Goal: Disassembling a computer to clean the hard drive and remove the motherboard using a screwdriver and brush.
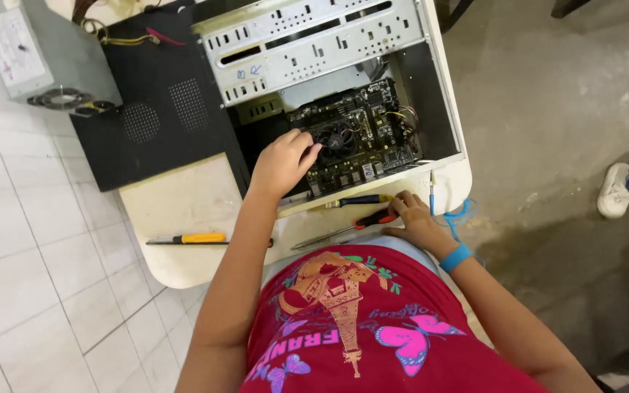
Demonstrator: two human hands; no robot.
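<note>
An open computer case lies on a white table with its motherboard exposed. My left hand reaches into the case, fingertips on the round cooler fan. My right hand rests on the table's front edge, fingers touching the red and black handle of a screwdriver. A blue band is around that wrist. A second screwdriver with a blue and yellow handle lies just beyond it.
The black side panel lies left of the case, with a grey power supply and loose wires at the far left. A yellow-handled tool lies on the table's left. Another person's white shoe is on the concrete floor at right.
</note>
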